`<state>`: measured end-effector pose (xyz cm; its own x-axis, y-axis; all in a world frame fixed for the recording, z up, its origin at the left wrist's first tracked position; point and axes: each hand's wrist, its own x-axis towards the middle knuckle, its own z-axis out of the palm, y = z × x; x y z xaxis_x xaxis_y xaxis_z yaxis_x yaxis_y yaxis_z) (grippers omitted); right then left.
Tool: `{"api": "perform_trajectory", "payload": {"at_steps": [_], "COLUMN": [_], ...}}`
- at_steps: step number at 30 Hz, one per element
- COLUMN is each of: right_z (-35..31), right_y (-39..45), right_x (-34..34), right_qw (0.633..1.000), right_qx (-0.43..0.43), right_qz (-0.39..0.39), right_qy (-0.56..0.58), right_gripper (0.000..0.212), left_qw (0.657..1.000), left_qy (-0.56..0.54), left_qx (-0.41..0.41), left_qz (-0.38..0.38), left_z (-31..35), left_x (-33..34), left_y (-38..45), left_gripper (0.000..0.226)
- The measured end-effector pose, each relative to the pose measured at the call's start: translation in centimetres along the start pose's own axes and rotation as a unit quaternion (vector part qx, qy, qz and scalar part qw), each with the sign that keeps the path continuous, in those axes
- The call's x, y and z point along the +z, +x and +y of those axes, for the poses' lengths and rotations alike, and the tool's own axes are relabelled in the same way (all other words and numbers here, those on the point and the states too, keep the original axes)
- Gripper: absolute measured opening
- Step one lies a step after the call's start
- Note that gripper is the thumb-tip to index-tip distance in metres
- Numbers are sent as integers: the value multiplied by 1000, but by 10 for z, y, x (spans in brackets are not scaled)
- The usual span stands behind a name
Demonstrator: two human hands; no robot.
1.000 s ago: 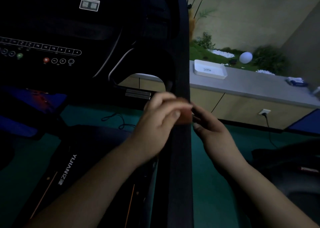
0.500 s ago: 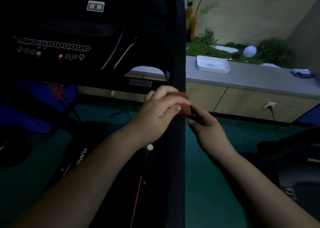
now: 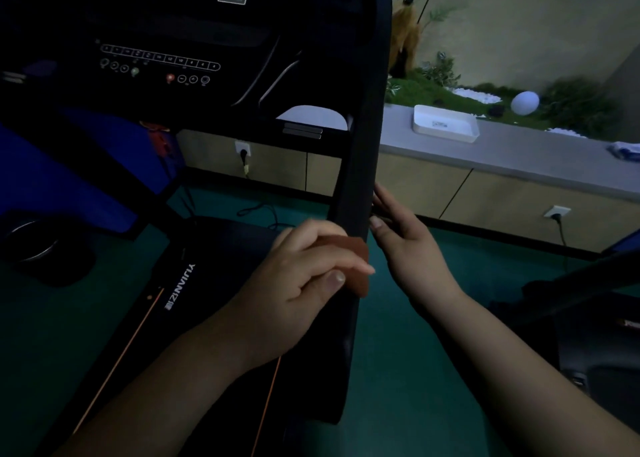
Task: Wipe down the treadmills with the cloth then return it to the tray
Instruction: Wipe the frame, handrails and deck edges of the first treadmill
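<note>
Head view shows our left hand (image 3: 304, 276) gripping a small reddish-brown cloth (image 3: 349, 266), folded flat and pressed against the dark upright (image 3: 360, 165) of the treadmill (image 3: 194, 75). Our right hand (image 3: 412, 245) lies on the post's other side, fingers straight and relaxed, touching it. Beyond, a white tray (image 3: 445, 124) sits on the grey counter (image 3: 519, 151), with the upright standing between us and it.

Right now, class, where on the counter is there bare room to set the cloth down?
The grey counter is bare between the white tray and the blue-white item. The tray looks nearly empty. Behind, plants and a white ball crowd it.
</note>
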<state>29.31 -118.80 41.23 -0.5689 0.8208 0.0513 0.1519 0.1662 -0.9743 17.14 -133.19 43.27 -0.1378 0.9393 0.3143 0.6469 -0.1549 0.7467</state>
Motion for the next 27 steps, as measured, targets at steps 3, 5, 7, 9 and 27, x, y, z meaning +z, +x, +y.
{"api": "perform_trajectory", "payload": {"at_steps": [3, 5, 7, 9, 27], "right_z": [0, 0, -1, -2, -17], "right_y": [-11, -17, -21, -24, -9], "right_x": [2, 3, 5, 6, 6], "right_qw": [1000, 1000, 1000, 1000, 999], "right_qx": [0, 1, 2, 1, 1], "right_qz": [2, 2, 1, 3, 41], "right_qy": [2, 7, 13, 19, 2], "right_gripper": [48, 47, 47, 46, 40], "left_qw": [1000, 1000, 1000, 1000, 997], "left_qy": [-8, -2, 6, 15, -57], "left_qx": [-4, -6, -5, -5, -40], "left_qz": [1, 3, 8, 13, 23], "left_z": [9, 14, 18, 22, -1], "left_x": [1, 2, 3, 3, 3], "left_y": [-22, -33, -41, -47, 25], "left_gripper": [28, 28, 28, 28, 31]}}
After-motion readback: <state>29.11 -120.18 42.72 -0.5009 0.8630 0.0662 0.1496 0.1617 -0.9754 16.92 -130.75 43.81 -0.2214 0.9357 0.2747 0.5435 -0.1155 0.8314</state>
